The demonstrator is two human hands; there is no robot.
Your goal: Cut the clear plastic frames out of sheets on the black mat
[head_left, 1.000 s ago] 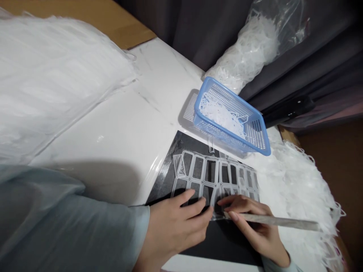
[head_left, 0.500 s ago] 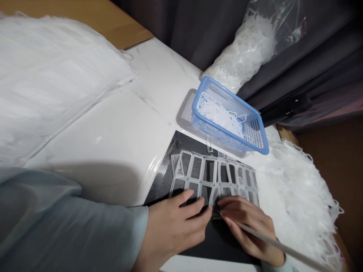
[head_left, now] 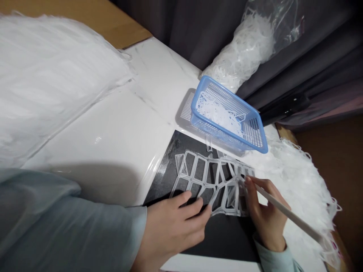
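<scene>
A translucent flexible sheet of rounded rectangular frames [head_left: 200,169] lies on a black mat [head_left: 227,241]. My left hand [head_left: 178,221] rests palm down with fingers apart, its fingertips on the sheet's near left part. A long, slim, light-grey stick-like tool [head_left: 286,212] is pinched in my right hand [head_left: 268,206]; its exact kind is unclear. The tool's tip meets the sheet's right part, where the frames look pulled out of line. Thin clear film shows inside some frames. Part of the sheet is hidden under my left fingers.
A blue mesh basket [head_left: 229,134] with white loop-like pieces stands behind the mat. Heaped white strands [head_left: 300,192] lie at the right, and a clear bag of similar pieces [head_left: 241,53] leans behind. A large white bundle [head_left: 56,87] covers the left of the white table [head_left: 113,143].
My right hand has moved up and to the right along the sheet with the tool. The sheet's frames have shifted and skewed, mostly in the middle and right. My left hand stays in place.
</scene>
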